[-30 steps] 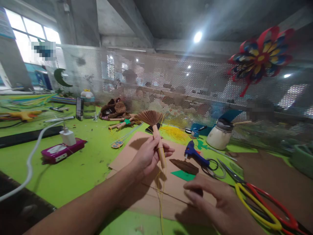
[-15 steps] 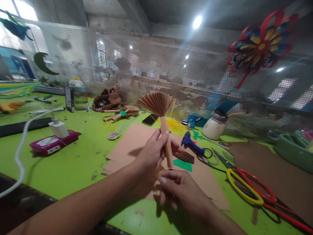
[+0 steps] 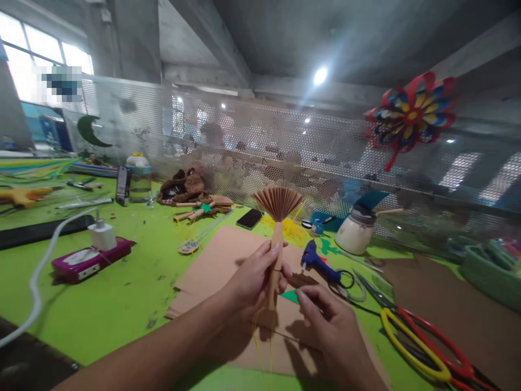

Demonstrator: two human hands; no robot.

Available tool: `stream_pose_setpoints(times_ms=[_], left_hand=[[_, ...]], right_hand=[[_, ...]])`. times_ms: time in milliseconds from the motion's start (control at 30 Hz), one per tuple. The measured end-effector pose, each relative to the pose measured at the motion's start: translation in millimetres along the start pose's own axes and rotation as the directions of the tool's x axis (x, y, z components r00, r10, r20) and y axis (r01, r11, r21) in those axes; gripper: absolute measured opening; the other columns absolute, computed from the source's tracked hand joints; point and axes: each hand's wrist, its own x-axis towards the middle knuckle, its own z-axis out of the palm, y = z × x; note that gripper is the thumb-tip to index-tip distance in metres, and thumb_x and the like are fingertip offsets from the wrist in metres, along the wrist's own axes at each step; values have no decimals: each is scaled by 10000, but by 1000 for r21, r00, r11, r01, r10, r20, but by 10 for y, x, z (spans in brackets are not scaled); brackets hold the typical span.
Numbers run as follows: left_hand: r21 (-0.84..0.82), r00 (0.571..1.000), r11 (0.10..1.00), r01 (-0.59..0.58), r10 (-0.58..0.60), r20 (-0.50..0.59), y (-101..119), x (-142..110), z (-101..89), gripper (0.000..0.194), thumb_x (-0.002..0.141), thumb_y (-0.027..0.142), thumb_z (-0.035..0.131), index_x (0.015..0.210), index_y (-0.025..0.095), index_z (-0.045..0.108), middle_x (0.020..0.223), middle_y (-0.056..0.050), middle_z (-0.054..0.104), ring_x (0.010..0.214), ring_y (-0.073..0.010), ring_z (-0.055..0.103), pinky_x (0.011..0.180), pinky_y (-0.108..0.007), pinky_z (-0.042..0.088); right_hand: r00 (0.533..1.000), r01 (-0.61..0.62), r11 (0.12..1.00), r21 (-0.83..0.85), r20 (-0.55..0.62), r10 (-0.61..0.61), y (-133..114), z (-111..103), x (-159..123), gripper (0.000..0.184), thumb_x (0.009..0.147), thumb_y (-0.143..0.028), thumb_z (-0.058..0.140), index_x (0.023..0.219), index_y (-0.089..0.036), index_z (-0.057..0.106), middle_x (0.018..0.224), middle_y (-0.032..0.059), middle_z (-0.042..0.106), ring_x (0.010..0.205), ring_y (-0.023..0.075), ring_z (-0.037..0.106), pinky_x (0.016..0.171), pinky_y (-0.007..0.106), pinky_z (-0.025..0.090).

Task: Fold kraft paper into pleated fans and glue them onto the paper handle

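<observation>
My left hand (image 3: 260,274) is closed round the rolled handle of a brown pleated paper fan (image 3: 278,202), which stands upright with its folds spread at the top. Thin yellow strands (image 3: 256,334) hang by the handle's lower end. To the right, apart from the handle, my right hand (image 3: 331,320) has thumb and forefinger pinched together; whatever is between them cannot be made out. Just behind those fingertips lies a piece of green paper (image 3: 290,296). Beneath both hands are brown paper sheets (image 3: 215,260) on the green table (image 3: 134,309).
A blue glue gun (image 3: 315,260) and large scissors (image 3: 411,342) with yellow and red handles lie at right. Behind are yellow shreds (image 3: 291,228), a phone (image 3: 249,218) and a white jar (image 3: 353,234). A purple power strip (image 3: 77,267) with a white cable sits left.
My right hand has moved right, away from the handle's lower end, and its fingers are now pinched. The left hand still holds the fan. The view has tilted upward.
</observation>
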Motion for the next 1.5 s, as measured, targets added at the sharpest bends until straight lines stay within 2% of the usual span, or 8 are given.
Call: stream_pose_setpoints(times_ms=[133, 300, 467, 633, 900, 1200, 1367, 1500], left_hand=[[78, 996, 997, 29, -35, 81, -88, 8, -43, 266, 902, 397, 463, 1072, 193, 474, 670, 9, 591, 468, -79, 520, 457, -178, 390], [197, 989, 980, 36, -63, 131, -167, -2, -46, 294, 893, 448, 465, 1007, 179, 491, 653, 19, 576, 419, -50, 454, 409, -160, 324], [257, 978, 964, 68, -115, 175, -186, -56, 25, 346, 872, 500, 473, 975, 172, 511, 665, 5, 579, 445, -63, 461, 429, -178, 333], [324, 976, 944, 58, -121, 179, -166, -135, 147, 381, 857, 538, 482, 909, 162, 525, 590, 28, 526, 426, -54, 398, 420, -186, 280], [238, 980, 962, 134, -165, 116, -277, -115, 86, 303, 838, 474, 535, 914, 186, 484, 687, 5, 581, 494, -73, 490, 457, -183, 343], [361, 993, 931, 48, -83, 82, -141, -45, 25, 357, 840, 505, 516, 766, 157, 543, 591, -3, 558, 487, -84, 480, 482, -203, 359], [393, 996, 918, -51, 74, -44, -33, -45, 80, 257, 844, 425, 536, 808, 173, 495, 628, 5, 595, 468, -74, 471, 467, -192, 364], [428, 991, 901, -67, 110, -77, -49, -13, 58, 236, 835, 394, 555, 890, 179, 475, 660, 13, 615, 464, -77, 486, 457, -192, 383]], right_hand=[[1000, -5, 998, 61, -27, 7, 18, -92, 129, 339, 824, -477, 555, 883, -165, 673, 821, 56, 656, 728, 187, 560, 664, 292, 441], [999, -32, 982, 185, -21, 37, 20, -152, 217, 375, 804, -490, 593, 921, -143, 677, 804, 63, 650, 709, 177, 550, 616, 283, 439], [994, -101, 928, 359, 65, 83, -89, -243, 327, 377, 775, -490, 639, 893, -133, 668, 787, 48, 625, 690, 144, 523, 605, 261, 428], [985, -155, 920, 359, 133, 114, -237, -243, 445, 365, 729, -488, 689, 761, -124, 666, 669, 6, 588, 579, 93, 466, 559, 227, 390], [975, -210, 849, 484, 171, 143, -148, -180, 547, 362, 701, -486, 715, 841, -152, 700, 685, 5, 611, 578, 106, 512, 598, 257, 456], [977, -176, 919, 354, 179, 119, -213, -276, 678, 430, 701, -553, 673, 821, -142, 705, 735, 42, 645, 618, 126, 545, 623, 278, 461], [993, -120, 983, 139, 33, 117, 85, -518, 737, 401, 699, -518, 680, 800, -131, 714, 690, 43, 645, 630, 142, 535, 592, 266, 413], [995, -104, 994, -28, 11, 104, 298, -633, 736, 281, 671, -439, 692, 668, -159, 718, 604, 21, 632, 610, 169, 520, 573, 280, 391]])
